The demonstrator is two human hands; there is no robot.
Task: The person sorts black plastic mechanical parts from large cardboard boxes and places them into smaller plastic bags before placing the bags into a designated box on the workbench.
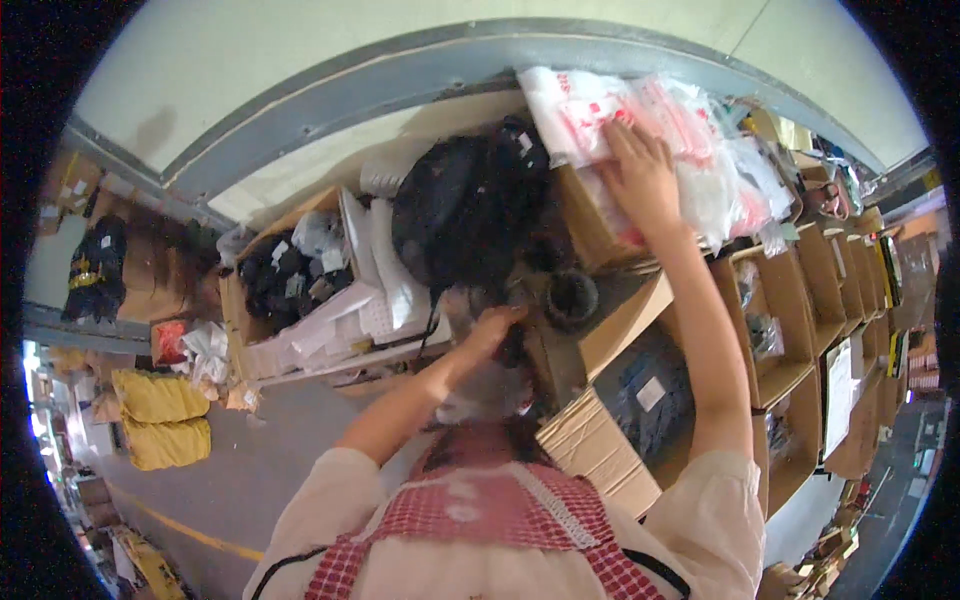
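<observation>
My right hand [640, 175] lies with its fingers stretched out on a stack of clear plastic bags [575, 110] with red print. The stack sits on top of a cardboard box [590, 222] against the wall. Lower and further left, my left hand [490, 335] has its fingers bent beside a dark item; what they hold, if anything, is too shaded to make out. Just right of it is a dark round object [571, 296]. A large black bag-like bundle [450, 215] rises beyond my left hand.
At left, a carton [233, 325] holds small black packed items, with white foam-like sheets [325, 325] beside it. An open carton [600, 450] with dark bagged goods stands below my right arm. Cardboard bins [785, 300] line the right. Yellow sacks [160, 420] lie at far left.
</observation>
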